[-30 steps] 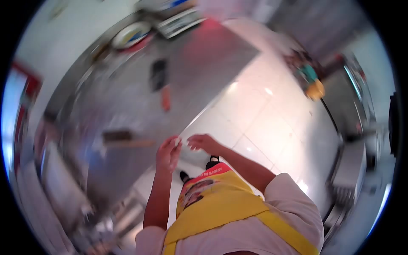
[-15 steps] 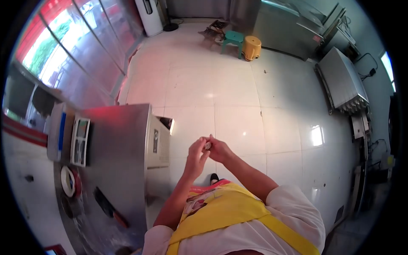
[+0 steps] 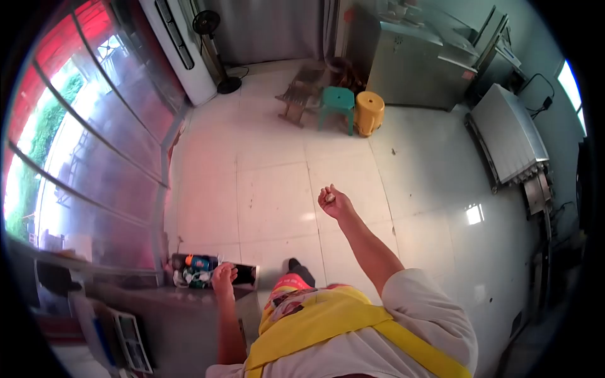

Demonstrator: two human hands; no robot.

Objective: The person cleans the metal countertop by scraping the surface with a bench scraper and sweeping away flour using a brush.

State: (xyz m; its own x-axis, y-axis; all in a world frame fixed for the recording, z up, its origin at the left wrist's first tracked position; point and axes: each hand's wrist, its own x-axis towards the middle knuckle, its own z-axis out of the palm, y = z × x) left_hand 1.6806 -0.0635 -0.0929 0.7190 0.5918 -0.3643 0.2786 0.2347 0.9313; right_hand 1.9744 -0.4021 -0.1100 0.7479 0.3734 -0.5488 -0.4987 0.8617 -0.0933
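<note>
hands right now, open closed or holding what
Left hand: partly curled; whether holding anything cannot be told.
Right hand: closed on a small pale object.

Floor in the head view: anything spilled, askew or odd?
No spill or breakage stands out. Small dark specks mark the pale floor, perhaps dirt, too small to identify. The right hand holds a small pale thing above it.

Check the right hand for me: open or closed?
Closed, it seems: the right hand is curled around a small pale object, which shows too small to identify.
</note>
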